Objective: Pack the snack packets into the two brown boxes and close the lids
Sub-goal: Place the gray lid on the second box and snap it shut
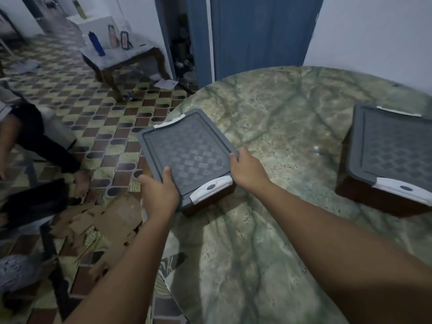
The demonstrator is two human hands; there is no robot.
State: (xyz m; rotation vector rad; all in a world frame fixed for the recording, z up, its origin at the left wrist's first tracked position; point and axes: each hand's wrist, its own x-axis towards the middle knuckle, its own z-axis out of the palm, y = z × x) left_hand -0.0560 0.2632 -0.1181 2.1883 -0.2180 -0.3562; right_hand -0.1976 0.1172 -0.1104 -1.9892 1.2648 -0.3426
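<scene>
Two brown boxes with grey lids and white latches stand on a round green marble table (268,230). The left box (187,150) sits at the table's left edge, lid on. My left hand (160,191) grips its near left edge, thumb on the lid. My right hand (247,170) holds its right edge, fingers curled over the rim. The second box (392,155) stands at the right with its lid on, apart from both hands. No snack packets are in view.
Left of the table lies a patterned tiled floor with torn cardboard (102,220). A seated person's leg (46,143) is at the far left. A small wooden table (121,54) with a blue bottle (96,43) stands at the back, next to a blue door (261,33).
</scene>
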